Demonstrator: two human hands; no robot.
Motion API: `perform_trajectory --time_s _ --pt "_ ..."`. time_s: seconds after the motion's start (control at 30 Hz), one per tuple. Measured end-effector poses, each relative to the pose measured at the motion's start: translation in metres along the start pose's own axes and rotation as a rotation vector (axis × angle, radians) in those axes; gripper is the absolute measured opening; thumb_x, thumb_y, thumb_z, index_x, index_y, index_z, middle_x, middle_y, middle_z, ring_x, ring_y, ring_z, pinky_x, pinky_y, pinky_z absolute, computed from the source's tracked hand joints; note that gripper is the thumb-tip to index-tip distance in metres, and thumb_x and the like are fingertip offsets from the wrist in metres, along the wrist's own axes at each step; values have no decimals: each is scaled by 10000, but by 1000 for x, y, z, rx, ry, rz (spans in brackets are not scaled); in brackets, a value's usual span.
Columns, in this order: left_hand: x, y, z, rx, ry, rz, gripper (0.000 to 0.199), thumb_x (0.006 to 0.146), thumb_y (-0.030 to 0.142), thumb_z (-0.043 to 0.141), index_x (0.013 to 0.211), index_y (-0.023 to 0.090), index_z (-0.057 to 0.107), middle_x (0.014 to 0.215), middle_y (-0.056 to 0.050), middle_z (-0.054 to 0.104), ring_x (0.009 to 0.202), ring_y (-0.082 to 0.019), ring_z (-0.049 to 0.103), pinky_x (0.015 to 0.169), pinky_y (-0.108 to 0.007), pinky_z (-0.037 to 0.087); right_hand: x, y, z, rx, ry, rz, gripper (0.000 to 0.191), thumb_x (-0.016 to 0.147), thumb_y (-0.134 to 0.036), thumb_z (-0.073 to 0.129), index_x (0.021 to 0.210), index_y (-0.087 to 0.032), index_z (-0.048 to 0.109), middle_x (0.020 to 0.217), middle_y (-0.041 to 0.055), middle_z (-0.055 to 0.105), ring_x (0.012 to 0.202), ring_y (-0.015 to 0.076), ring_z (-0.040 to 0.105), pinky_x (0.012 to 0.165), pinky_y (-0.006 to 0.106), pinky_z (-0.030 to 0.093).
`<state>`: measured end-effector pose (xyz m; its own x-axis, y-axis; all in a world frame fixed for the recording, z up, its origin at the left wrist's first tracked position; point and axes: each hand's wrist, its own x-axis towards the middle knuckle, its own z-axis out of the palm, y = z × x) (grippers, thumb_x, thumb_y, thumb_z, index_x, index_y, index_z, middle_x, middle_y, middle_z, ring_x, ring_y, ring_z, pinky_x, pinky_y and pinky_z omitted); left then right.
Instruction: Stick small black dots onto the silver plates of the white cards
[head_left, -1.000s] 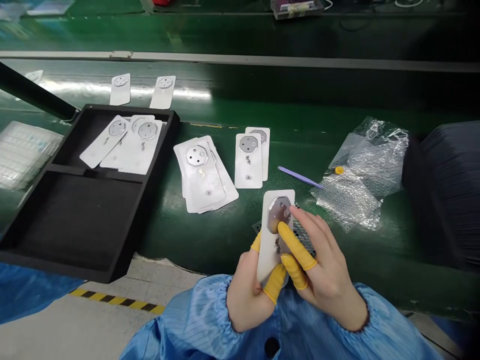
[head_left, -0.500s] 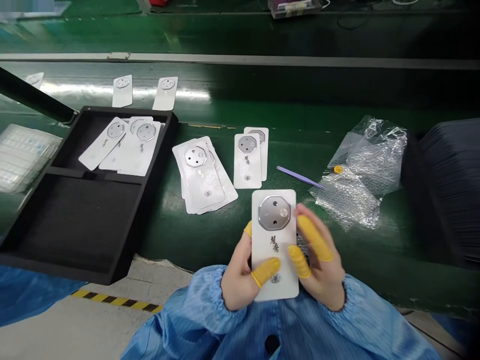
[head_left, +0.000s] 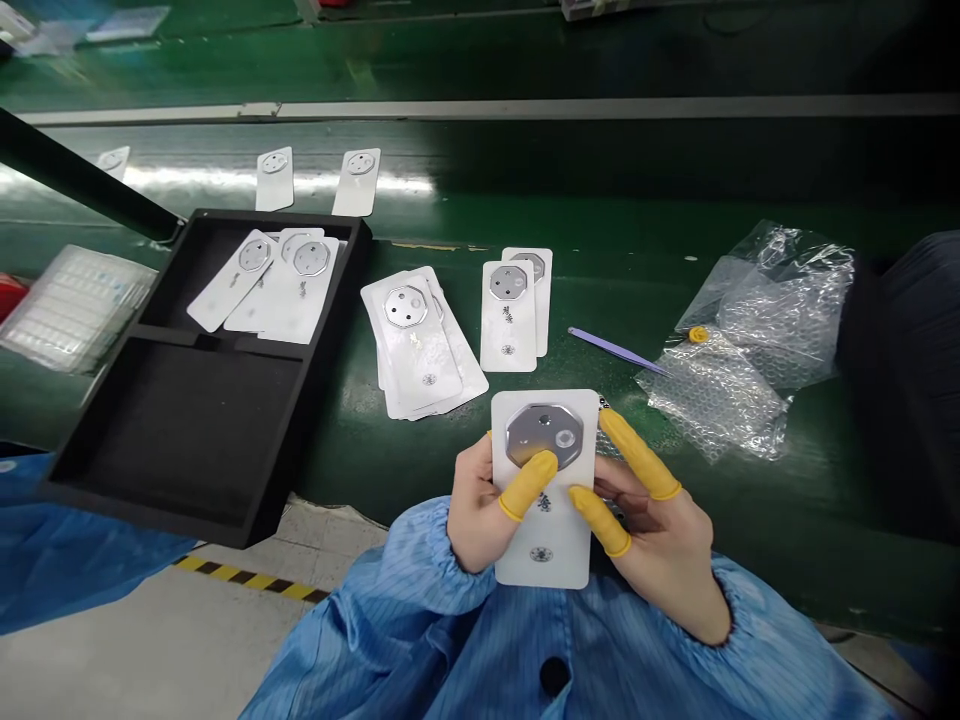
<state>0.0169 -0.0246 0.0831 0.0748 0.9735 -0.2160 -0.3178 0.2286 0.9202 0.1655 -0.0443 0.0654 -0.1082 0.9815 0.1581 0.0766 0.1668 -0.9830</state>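
A white panel [head_left: 541, 570] with a silver octagonal camera plate is held upright before my chest. My left hand [head_left: 487, 505] grips its left side, the yellow-capped thumb lying over the plate's lower edge. My right hand [head_left: 652, 520] is at its right side, yellow-capped thumb on the face and index finger at the upper right edge, where small dark bits show near the tip. Beyond the panel are a fanned pile of similar panels [head_left: 424, 350] and two overlapping ones [head_left: 508, 330]. Purple tweezers [head_left: 615, 350] lie to their right.
A black tray [head_left: 300, 400] at the left holds several panels. Clear plastic boxes [head_left: 79, 305] lie beside it. More panels [head_left: 357, 185] rest behind. Bubble wrap [head_left: 720, 400] with a yellow finger cot [head_left: 698, 334] lies at right, near a dark stack [head_left: 915, 370].
My left thumb has moved up the panel onto the camera plate. My right index finger has shifted to the panel's upper right edge. The view has turned slightly left.
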Motion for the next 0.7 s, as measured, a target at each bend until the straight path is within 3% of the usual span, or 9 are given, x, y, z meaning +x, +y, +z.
perform_trajectory --time_s 0.1,0.2,0.27,0.33,0.4,0.47,0.57,0.7 --pt "-1 -2 1 60 64 112 233 770 343 705 859 130 671 767 -81 714 667 -215 672 595 -306 564 -1 2 -3 -24 -54 -23 505 850 -126 600 1316 -293 497 1134 23 684 963 208 690 795 357 627" --pt "3 2 -16 206 208 203 198 781 315 704 867 140 671 742 -49 713 610 -171 664 547 -243 552 -6 9 -14 -236 -132 -64 719 852 -226 621 1465 -241 246 1322 96 560 1189 258 566 978 465 524" --pt "6 7 -40 374 355 291 313 773 270 718 1061 178 638 923 -53 719 743 -181 690 641 -245 570 -12 20 -24 -506 -190 -129 731 836 -235 642 1461 -233 263 1429 120 439 1329 297 407 1077 549 393" --pt "8 9 -67 552 438 401 643 742 228 745 1322 232 468 1226 -82 623 1032 -230 645 867 -316 543 -20 33 -34 -688 -260 -200 580 852 -161 604 1392 -233 403 1458 118 397 1378 309 319 1097 590 334" --pt "7 8 -86 709 381 390 692 754 229 727 1374 219 422 1335 -100 551 1187 -264 559 1004 -375 463 -25 44 -41 -707 -317 -253 499 865 -74 545 1338 -214 471 1429 121 439 1374 294 332 1100 592 327" --pt "3 5 -90 783 209 219 456 817 265 652 1251 152 572 1245 -119 625 1170 -283 575 1015 -399 457 -24 47 -45 -651 -317 -276 511 856 -34 537 1337 -194 469 1381 126 496 1343 272 392 1105 566 341" --pt "-5 -5 -72 702 20 -18 336 855 328 591 1087 102 681 1097 -131 704 1059 -291 644 951 -391 512 -15 39 -46 -590 -229 -295 526 834 -21 566 1320 -206 489 1325 109 552 1281 254 476 1092 529 382" --pt "-7 -17 -42 575 -70 -84 329 785 342 675 1003 99 717 1017 -120 731 977 -276 674 879 -341 546 -4 26 -47 -603 -228 -319 519 828 -29 571 1307 -217 502 1332 104 546 1274 258 482 1090 520 387"
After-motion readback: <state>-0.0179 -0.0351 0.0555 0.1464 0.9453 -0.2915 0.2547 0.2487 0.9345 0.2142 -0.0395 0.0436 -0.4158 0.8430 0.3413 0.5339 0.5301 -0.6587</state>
